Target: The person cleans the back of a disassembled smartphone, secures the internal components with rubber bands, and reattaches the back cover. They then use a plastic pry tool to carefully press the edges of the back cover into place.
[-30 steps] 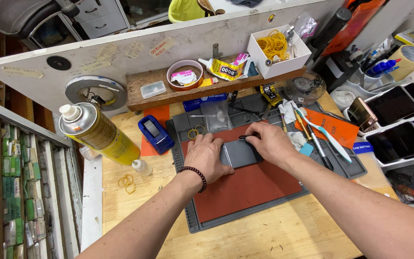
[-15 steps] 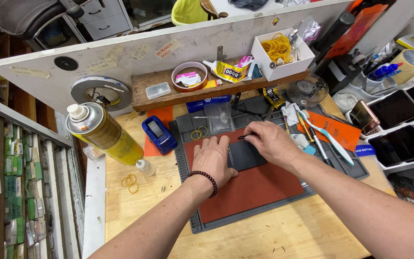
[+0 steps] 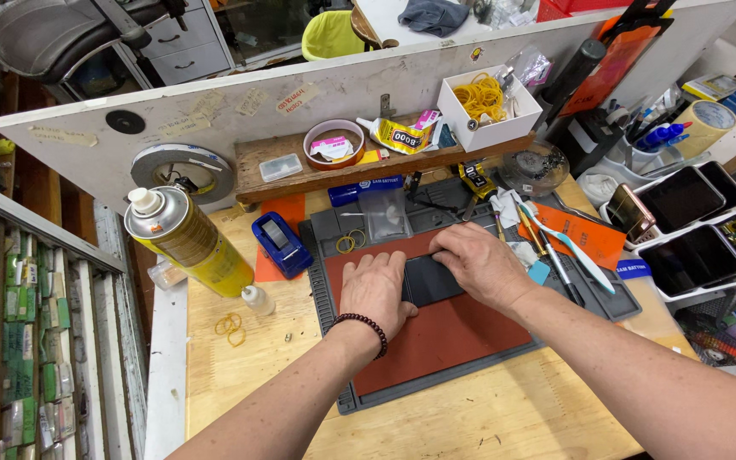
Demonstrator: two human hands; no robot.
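Now both hands lie on a dark phone (image 3: 433,279) that rests flat on the red mat (image 3: 445,341), in the middle of the bench (image 3: 504,417). The left hand (image 3: 376,291) is flat, with fingers close together, and it presses the phone at its 9 o'clock end. The right hand (image 3: 480,264) covers the 3 o'clock end; its fingers are bent and pressed down on the upper edge, so I cannot tell if they pinch something small there. A dark bead bracelet (image 3: 361,324) is on the left wrist.

Compared with one second ago, the left hand has slid a little from the upper left corner to the side of the phone, and the right hand has come more over the top edge. The phone itself stays at the same place on the mat. I judge that the hands are now more holding and pressing than picking, so the work on this phone is at a pressing or closing step.

Around: a yellow spray can (image 3: 182,240) stands at 9 o'clock from the mat, a blue box (image 3: 280,245) at 10 o'clock, a white box of rubber bands (image 3: 487,106) at 1 o'clock, and a toothbrush (image 3: 557,247) just beside the right hand at 3 o'clock. Trays with other phones (image 3: 683,198) are farther at 3 o'clock.
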